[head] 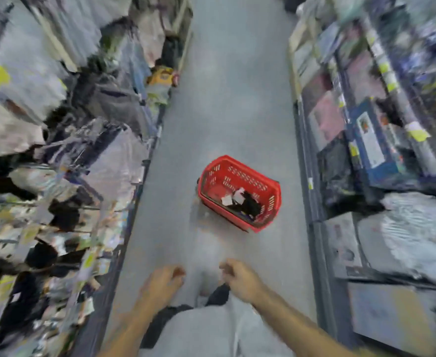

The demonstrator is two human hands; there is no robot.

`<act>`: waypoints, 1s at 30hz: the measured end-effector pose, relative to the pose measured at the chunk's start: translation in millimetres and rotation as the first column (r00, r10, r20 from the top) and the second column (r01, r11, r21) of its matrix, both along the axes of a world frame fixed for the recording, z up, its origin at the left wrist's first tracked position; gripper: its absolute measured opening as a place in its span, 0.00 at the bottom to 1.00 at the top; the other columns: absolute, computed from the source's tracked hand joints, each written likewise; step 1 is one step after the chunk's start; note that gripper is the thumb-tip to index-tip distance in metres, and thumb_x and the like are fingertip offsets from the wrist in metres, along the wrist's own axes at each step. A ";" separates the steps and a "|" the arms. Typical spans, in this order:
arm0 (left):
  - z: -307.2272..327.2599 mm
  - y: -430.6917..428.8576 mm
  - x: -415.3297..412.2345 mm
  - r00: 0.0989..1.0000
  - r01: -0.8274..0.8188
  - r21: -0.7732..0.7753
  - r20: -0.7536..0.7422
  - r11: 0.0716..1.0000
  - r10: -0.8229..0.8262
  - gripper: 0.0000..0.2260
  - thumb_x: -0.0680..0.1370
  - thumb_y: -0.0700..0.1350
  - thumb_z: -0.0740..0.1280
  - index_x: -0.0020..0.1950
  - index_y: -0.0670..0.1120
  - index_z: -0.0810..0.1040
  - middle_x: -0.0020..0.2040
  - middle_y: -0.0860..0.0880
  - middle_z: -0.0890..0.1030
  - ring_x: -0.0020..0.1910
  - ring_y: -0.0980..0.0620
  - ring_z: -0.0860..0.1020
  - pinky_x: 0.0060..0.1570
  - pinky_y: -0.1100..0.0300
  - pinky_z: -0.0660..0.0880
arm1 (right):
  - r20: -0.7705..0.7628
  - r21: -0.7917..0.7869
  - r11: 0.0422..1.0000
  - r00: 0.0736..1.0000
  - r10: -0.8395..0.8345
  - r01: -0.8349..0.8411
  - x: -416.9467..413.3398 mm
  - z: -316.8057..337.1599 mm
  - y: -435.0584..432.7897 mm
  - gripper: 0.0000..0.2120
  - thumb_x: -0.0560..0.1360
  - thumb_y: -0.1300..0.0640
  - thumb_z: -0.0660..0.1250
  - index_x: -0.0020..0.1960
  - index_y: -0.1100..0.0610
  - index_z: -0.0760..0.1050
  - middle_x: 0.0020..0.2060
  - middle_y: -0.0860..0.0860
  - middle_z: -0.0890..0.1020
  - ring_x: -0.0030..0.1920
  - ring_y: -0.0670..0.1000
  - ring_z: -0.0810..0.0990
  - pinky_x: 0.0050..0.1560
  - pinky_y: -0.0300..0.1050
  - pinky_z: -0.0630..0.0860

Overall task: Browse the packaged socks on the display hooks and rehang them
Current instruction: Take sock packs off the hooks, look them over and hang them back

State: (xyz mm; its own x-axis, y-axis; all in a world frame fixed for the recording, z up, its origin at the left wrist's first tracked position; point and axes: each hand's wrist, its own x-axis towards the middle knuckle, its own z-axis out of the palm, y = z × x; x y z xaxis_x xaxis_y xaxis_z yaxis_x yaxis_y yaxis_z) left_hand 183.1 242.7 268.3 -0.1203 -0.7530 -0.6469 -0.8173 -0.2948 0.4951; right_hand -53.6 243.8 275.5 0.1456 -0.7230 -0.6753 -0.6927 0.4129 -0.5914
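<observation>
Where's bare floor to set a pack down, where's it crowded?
Bare floor runs up the aisle beyond the red basket, between the left rack and right shelves. A smaller bare patch lies between the basket and the left hand and right hand. Rack and shelves are packed full.

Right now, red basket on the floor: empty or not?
Not empty. The red shopping basket holds dark items with white tags; what they are is too blurred to tell.
</observation>
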 end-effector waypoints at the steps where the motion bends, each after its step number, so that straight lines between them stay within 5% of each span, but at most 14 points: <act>1: -15.9 2.1 -5.7 0.999 0.043 0.049 0.026 0.998 -0.044 0.07 0.79 0.46 0.66 0.55 0.50 0.82 0.56 0.48 0.84 0.56 0.48 0.81 0.56 0.56 0.76 | -0.055 0.040 0.999 0.998 -0.020 0.022 -21.6 -8.9 8.3 0.13 0.78 0.62 0.62 0.61 0.56 0.77 0.58 0.53 0.81 0.60 0.54 0.79 0.62 0.46 0.73; 5: -51.3 -10.9 -16.1 0.974 0.184 0.118 0.109 0.976 -0.197 0.09 0.73 0.53 0.63 0.49 0.52 0.79 0.48 0.49 0.84 0.50 0.45 0.82 0.50 0.54 0.77 | -0.179 0.148 0.975 0.974 -0.137 0.164 -70.7 -28.4 26.2 0.11 0.78 0.58 0.64 0.59 0.56 0.78 0.56 0.51 0.83 0.57 0.52 0.80 0.56 0.42 0.73; 9: -57.7 -51.5 -29.2 0.969 0.217 0.125 0.096 0.968 -0.229 0.07 0.76 0.46 0.64 0.49 0.49 0.81 0.50 0.50 0.84 0.52 0.47 0.81 0.52 0.54 0.75 | -0.199 0.231 0.920 0.941 -0.272 0.315 -86.8 -44.4 7.9 0.11 0.78 0.59 0.64 0.59 0.58 0.78 0.57 0.53 0.83 0.58 0.53 0.80 0.61 0.45 0.74; 19: -115.4 -238.1 -75.8 0.968 0.235 0.298 0.011 0.925 -0.249 0.09 0.77 0.46 0.62 0.54 0.51 0.78 0.49 0.51 0.84 0.48 0.49 0.81 0.45 0.58 0.74 | -0.272 0.380 0.813 0.893 -0.358 0.442 -104.2 -105.1 -151.4 0.11 0.77 0.60 0.64 0.58 0.54 0.77 0.55 0.50 0.82 0.56 0.50 0.79 0.58 0.41 0.72; 23: -190.1 -327.6 -123.9 0.912 0.393 0.280 -0.002 0.876 -0.409 0.03 0.78 0.46 0.59 0.47 0.51 0.72 0.47 0.50 0.80 0.43 0.47 0.79 0.39 0.58 0.71 | -0.268 0.279 0.780 0.826 -0.496 0.559 -122.0 -184.2 -251.2 0.15 0.76 0.62 0.66 0.62 0.55 0.76 0.58 0.51 0.81 0.58 0.49 0.78 0.57 0.37 0.69; 26: -267.0 -376.3 -171.8 0.868 0.482 0.273 -0.023 0.833 -0.495 0.07 0.80 0.48 0.56 0.49 0.48 0.73 0.51 0.46 0.81 0.50 0.42 0.80 0.49 0.52 0.76 | -0.290 0.189 0.767 0.781 -0.553 0.613 -141.6 -271.1 -316.6 0.17 0.74 0.63 0.67 0.62 0.56 0.76 0.57 0.53 0.81 0.60 0.53 0.79 0.58 0.43 0.72; 30: -380.0 -413.7 -228.0 0.932 0.361 0.229 -0.076 0.904 -0.353 0.09 0.80 0.48 0.58 0.51 0.48 0.76 0.51 0.48 0.83 0.53 0.42 0.80 0.53 0.47 0.76 | -0.371 0.131 0.813 0.788 -0.491 0.568 -165.3 -411.3 -384.0 0.24 0.71 0.61 0.68 0.67 0.60 0.72 0.62 0.59 0.77 0.64 0.59 0.75 0.64 0.52 0.72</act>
State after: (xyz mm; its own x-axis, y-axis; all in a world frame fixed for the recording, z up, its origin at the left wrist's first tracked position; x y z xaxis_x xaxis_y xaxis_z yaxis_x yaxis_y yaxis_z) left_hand -44.8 -171.0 -111.7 -0.3764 -0.4825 -0.7909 -0.8745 -0.0969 0.4753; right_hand -218.8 -140.2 -135.8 -0.4556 -0.4475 -0.7695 -0.4519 0.8610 -0.2332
